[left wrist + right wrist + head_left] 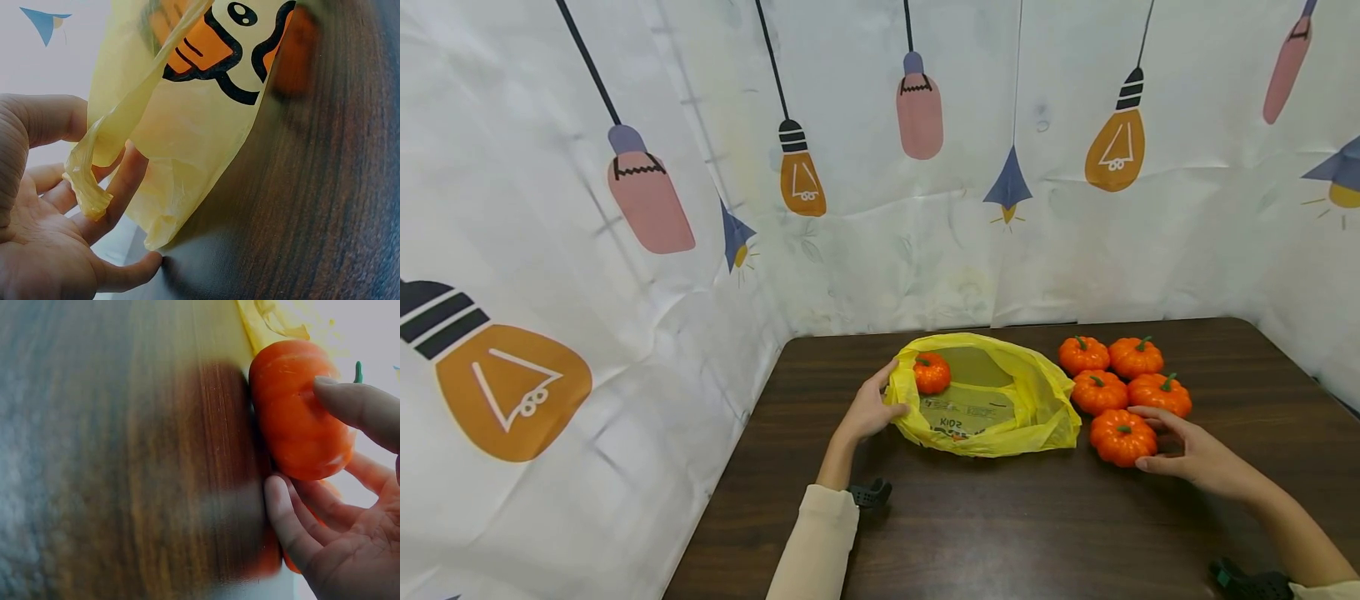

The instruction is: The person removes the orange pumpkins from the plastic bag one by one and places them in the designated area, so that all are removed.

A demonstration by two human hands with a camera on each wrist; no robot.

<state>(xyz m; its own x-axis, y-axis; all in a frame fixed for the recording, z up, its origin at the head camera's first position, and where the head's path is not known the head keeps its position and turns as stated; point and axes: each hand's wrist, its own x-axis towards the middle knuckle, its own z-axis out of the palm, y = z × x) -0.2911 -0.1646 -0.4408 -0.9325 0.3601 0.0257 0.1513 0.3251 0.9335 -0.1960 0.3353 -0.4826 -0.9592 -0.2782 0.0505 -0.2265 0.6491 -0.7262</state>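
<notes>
A yellow plastic bag [1037, 421] lies on the table with its mouth spread wide. Inside its left part sits one small orange pumpkin [931, 373]. My left hand [872, 408] holds the bag's left rim; in the left wrist view the bunched rim [90, 187] lies among its fingers. To the right of the bag, my right hand [1198, 454] grips the nearest small pumpkin [1123, 438] from its right side. The right wrist view shows the thumb across this pumpkin [294, 412] and the other fingers around its lower side. It appears to rest on the table.
Several more small pumpkins [1137, 357] with green stems cluster behind the gripped one, beside the bag. The dark wooden table [985, 525] meets a white patterned curtain [880, 267] at its back and left edges.
</notes>
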